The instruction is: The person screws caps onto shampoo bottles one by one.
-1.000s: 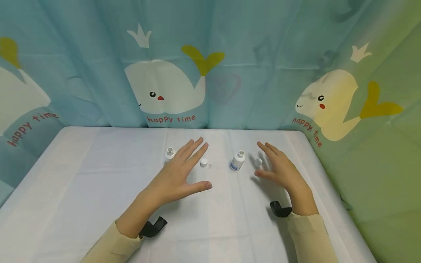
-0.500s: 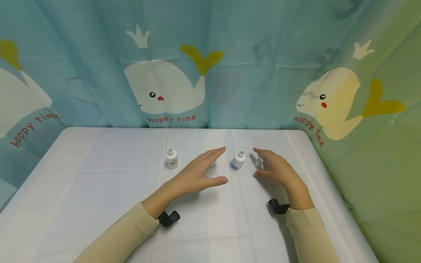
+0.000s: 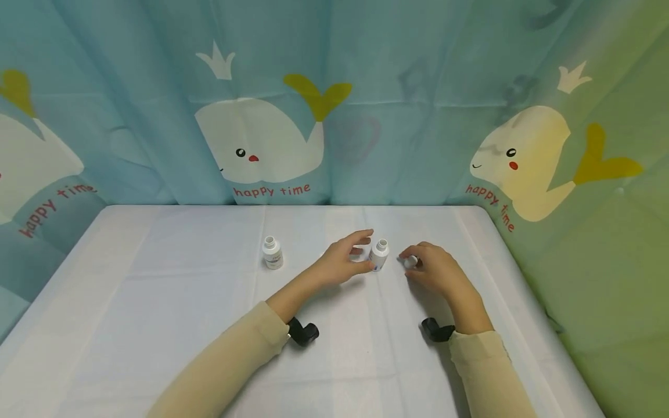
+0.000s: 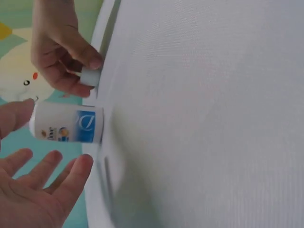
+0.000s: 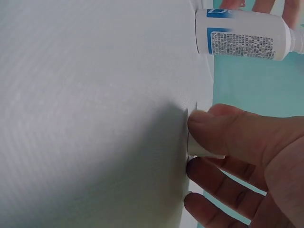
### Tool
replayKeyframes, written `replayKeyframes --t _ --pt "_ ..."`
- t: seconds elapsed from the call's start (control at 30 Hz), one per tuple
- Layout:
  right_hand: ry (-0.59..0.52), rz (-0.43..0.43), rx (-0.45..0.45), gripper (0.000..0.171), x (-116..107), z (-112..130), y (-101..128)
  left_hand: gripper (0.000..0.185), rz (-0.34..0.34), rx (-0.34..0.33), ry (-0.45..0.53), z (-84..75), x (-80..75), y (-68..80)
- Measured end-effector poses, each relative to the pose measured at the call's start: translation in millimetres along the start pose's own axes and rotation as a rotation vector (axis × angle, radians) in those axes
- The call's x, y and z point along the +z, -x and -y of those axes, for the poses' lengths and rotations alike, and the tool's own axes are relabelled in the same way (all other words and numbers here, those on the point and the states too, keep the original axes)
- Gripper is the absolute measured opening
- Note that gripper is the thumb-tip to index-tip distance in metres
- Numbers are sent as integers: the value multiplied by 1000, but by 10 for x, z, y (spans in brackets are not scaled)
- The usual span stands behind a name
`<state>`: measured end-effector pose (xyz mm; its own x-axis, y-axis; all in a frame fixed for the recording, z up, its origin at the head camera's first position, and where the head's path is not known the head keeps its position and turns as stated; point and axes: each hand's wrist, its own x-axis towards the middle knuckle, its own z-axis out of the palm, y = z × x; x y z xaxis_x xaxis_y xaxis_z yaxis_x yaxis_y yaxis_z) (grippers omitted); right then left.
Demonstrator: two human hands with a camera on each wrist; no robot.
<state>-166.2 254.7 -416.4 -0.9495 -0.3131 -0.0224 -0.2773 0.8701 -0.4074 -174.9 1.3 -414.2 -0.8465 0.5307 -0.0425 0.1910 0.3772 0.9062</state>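
The left hand [image 3: 342, 264] closes a still-wide grip around the uncapped bottle [image 3: 378, 255] to steady it, while at its 3 o'clock the right hand [image 3: 436, 270] pinches the cap [image 3: 411, 261] on the counter [image 3: 157, 302].

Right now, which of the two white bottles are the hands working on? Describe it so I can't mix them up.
On the white table, look toward the far edge below the whale curtain. Two small uncapped white bottles stand there: take the right bottle, the one with the blue label, flanked by the left hand and the right hand, which pinches a white cap. The left bottle stands alone.
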Motion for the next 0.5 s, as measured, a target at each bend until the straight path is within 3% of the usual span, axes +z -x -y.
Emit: replayKeyframes --t 0.27,0.5 --pt "-37 -45 -9 21 -12 4 -15 67 -22 -11 8 24 135 -143" --pt "-135 -130 -27 19 -92 86 -5 56 -77 -20 -71 27 210 -208"
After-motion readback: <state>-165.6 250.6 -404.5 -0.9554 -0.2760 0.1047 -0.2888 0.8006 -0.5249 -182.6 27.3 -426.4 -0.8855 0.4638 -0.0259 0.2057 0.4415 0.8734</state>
